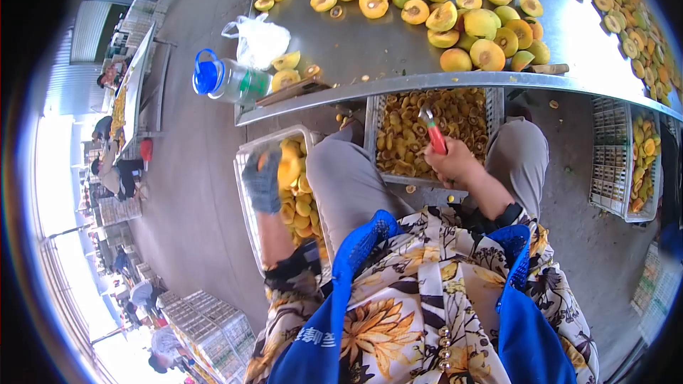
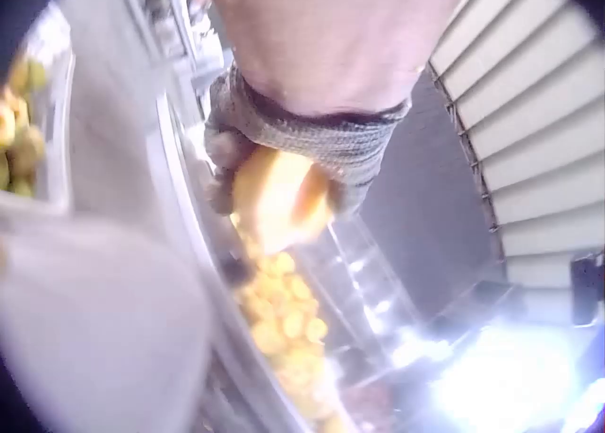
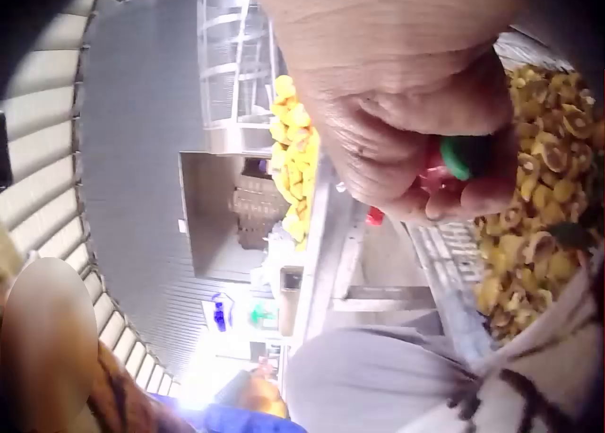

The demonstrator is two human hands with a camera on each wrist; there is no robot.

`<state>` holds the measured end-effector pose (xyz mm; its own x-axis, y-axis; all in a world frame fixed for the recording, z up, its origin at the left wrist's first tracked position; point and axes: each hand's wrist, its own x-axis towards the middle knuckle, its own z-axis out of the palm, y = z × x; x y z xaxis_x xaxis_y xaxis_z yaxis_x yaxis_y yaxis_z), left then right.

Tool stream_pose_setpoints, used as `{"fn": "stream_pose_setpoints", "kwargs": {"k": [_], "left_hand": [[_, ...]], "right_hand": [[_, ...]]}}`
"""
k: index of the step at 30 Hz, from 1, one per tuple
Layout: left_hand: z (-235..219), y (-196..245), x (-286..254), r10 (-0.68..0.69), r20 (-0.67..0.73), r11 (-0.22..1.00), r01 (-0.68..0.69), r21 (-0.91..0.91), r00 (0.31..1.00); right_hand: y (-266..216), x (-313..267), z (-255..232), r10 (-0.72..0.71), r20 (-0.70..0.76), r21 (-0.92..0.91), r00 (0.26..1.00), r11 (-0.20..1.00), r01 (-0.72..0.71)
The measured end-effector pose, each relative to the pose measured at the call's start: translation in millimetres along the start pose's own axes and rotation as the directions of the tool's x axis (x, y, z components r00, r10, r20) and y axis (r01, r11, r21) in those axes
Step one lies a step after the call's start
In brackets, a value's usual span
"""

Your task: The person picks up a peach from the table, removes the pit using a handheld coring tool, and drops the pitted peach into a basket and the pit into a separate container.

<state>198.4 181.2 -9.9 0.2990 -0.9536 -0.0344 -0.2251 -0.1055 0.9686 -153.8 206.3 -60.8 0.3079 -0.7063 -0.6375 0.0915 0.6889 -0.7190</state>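
Observation:
My left hand (image 1: 263, 181), in a grey knitted glove, is over the left crate of yellow peach halves (image 1: 302, 210) and blurred in the head view. In the left wrist view its fingers curl round a yellow peach half (image 2: 269, 201) above the halves lying in that crate. My bare right hand (image 1: 455, 162) grips a red-handled tool (image 1: 436, 139) with a green band and a short metal end. The tool stands over the middle crate (image 1: 371, 131), which is full of peach scraps and sits between the knees. In the right wrist view the fingers wrap its handle, and the metal end is hidden.
A metal table (image 1: 334, 43) in front bears many cut peaches (image 1: 487, 55), a white plastic bag (image 1: 260, 41) and a blue-lidded bottle (image 1: 231, 80). Its front edge overhangs the middle crate. Another crate (image 1: 605, 163) stands at the right. Other people work at the far left.

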Motion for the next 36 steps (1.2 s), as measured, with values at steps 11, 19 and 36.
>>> {"fn": "stream_pose_setpoints", "kwargs": {"k": [11, 19, 36], "left_hand": [[232.8, 105.1, 74.6, 0.131, 0.486, 0.544, -0.473, 0.693, 0.864], [364.3, 58.4, 134.5, 0.065, 0.663, 0.679, -0.520, 0.518, 0.746], [381.9, 40.7, 133.8, -0.027, 0.583, 0.773, -0.352, 0.527, 0.812]], "right_hand": [[19.5, -2.6, -5.1, -0.526, -0.218, -0.490, 0.822, 0.787, 0.374], [-16.8, -55.2, -28.3, -0.434, -0.496, -0.254, 0.752, 0.901, 0.353], [-40.2, -50.4, -34.8, -0.486, -0.579, -0.306, 0.655, 0.874, 0.377]]}}
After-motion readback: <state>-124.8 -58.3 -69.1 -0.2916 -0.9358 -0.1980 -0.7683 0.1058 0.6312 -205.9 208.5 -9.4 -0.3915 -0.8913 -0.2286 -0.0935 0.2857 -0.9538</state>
